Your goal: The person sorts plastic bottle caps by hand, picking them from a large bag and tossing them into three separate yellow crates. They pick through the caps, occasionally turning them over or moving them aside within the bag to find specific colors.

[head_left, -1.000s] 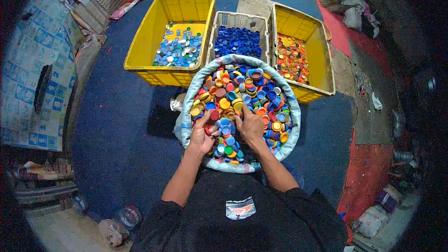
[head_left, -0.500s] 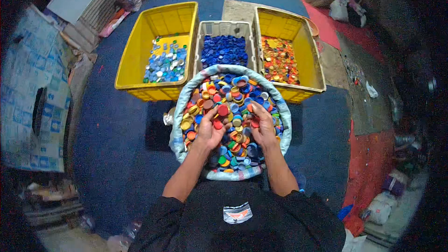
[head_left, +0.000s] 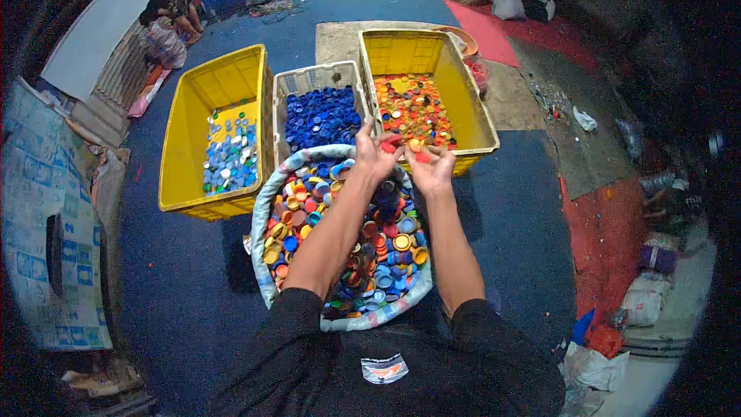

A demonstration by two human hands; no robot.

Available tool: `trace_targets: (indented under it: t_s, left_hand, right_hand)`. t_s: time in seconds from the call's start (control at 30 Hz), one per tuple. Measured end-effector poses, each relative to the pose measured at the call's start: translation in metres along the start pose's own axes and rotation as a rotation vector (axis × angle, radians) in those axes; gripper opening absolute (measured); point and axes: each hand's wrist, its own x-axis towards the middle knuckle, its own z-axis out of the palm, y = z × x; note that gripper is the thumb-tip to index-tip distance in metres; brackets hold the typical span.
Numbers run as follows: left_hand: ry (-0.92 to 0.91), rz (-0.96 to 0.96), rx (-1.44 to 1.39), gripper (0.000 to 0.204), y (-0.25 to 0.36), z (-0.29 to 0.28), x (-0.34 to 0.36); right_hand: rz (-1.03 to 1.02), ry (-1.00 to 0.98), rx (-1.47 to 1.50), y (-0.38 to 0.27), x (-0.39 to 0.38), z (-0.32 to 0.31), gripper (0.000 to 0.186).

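My left hand [head_left: 372, 157] is closed on red bottle caps [head_left: 390, 145], over the far rim of a round sack [head_left: 263, 262] with a rolled, pale cloth edge. Beside it, my right hand [head_left: 434, 177] grips red and orange caps [head_left: 417, 147] with curled fingers. Both hands are near the front edge of the right yellow crate [head_left: 472, 100], where red, orange and yellow caps lie. Mixed coloured caps [head_left: 384, 278] fill the sack, partly hidden by my left forearm. Dark blue caps [head_left: 320, 117] lie in the pale middle crate [head_left: 280, 120].
A left yellow crate [head_left: 184, 147] contains light blue, white and green caps. The crates stand side by side beyond the sack on dark blue flooring [head_left: 185, 278]. Another person [head_left: 176, 1] bends down at the far left. Sacks [head_left: 508, 0] are piled at the far right.
Both hands have moved forward from above the sack's middle to its far rim, carrying caps toward the right crate. The view has shifted, so the crates and sack appear farther left.
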Motion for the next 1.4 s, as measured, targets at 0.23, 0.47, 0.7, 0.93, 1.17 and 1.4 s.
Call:
trace_targets:
  t_s: [0.23,0.47,0.7,0.93,1.17,1.4]
  left_hand:
    - [-0.130,0.196,-0.145,0.121,0.027,0.021,0.009]
    - [-0.158,0.355,0.001,0.085,0.076,-0.033,-0.062]
    - [-0.056,0.490,0.159,0.043,0.061,-0.095,-0.169]
    - [0.233,0.687,0.521,0.029,0.029,-0.130,-0.262]
    - [0.516,0.758,0.875,0.023,-0.004,-0.147,-0.306]
    - [0.543,0.785,0.930,0.018,-0.028,-0.160,-0.309]
  right_hand:
    - [-0.089,-0.090,0.013,-0.043,0.062,-0.016,0.065]
    - [-0.216,-0.299,-0.313,-0.029,0.021,-0.042,0.068]
    - [-0.229,-0.231,-0.465,0.029,-0.060,-0.046,0.079]
    - [-0.332,-0.273,-1.138,0.091,-0.113,-0.068,0.060]
    - [-0.916,-0.431,-1.963,0.128,-0.138,-0.061,0.048]
    - [-1.031,-0.378,-2.247,0.157,-0.144,-0.040,0.056]
